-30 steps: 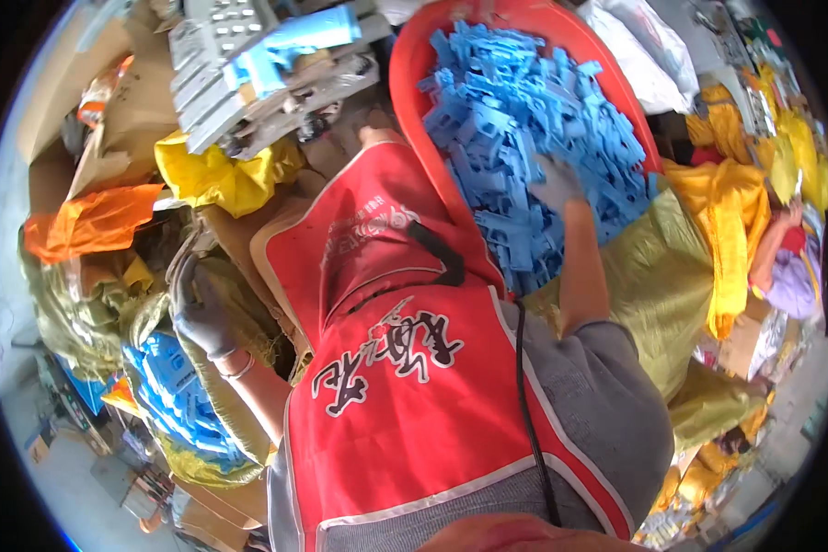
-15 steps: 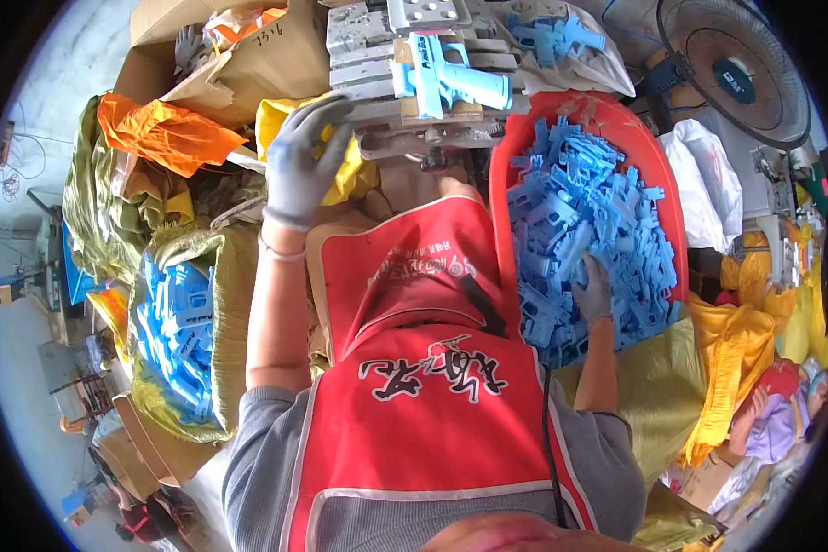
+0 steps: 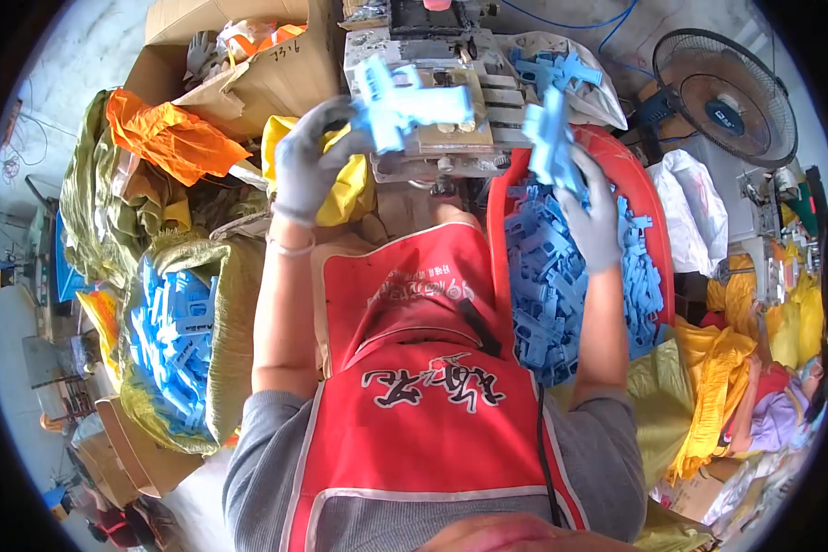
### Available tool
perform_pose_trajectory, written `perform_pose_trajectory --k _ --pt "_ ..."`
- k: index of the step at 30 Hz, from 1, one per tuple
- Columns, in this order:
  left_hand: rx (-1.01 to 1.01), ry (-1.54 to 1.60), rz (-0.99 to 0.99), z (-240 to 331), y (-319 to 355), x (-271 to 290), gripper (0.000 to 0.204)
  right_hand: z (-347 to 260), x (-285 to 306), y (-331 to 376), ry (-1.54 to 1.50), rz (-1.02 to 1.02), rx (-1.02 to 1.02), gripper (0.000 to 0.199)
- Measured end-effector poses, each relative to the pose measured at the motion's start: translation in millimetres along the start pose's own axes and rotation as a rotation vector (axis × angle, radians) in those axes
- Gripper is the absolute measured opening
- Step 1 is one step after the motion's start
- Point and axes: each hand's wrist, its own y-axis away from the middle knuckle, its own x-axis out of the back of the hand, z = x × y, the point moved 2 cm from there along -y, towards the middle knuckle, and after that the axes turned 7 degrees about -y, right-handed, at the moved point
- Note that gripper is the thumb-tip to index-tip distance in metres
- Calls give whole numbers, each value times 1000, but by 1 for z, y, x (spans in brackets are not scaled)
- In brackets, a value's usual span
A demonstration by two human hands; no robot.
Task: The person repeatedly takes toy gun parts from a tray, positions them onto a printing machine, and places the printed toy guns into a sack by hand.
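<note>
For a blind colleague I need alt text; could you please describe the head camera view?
A person in a red vest holds one blue plastic part in the gloved left hand at a grey metal machine. The gloved right hand lifts another blue part from a red tub of them.

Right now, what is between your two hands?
In the head view, the grey metal machine sits between the left hand, gripping one blue plastic piece, and the right hand, lifting another blue piece.
</note>
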Motion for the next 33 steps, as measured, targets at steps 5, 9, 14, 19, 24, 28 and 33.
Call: perform_pose_trajectory --k 5,9,14,19,24,28,33 --pt "220 -10 93 -29 65 45 27 -19 -47 -72 239 -264 341 52" --pt "394 100 151 -50 107 71 27 -17 -64 -89 280 -443 357 52" --pt "408 21 213 -45 143 93 31 -30 -64 -90 407 -496 451 48" --pt "370 -451 332 -30 178 142 29 -25 -30 -53 377 -114 358 38" --pt "515 -723 638 -30 252 225 32 57 13 15 363 -32 190 34" --pt "510 -1378 518 -68 312 280 34 94 41 60 510 -7 -18 31" --pt "333 -1156 548 -40 246 227 32 125 71 89 516 35 -152 29"
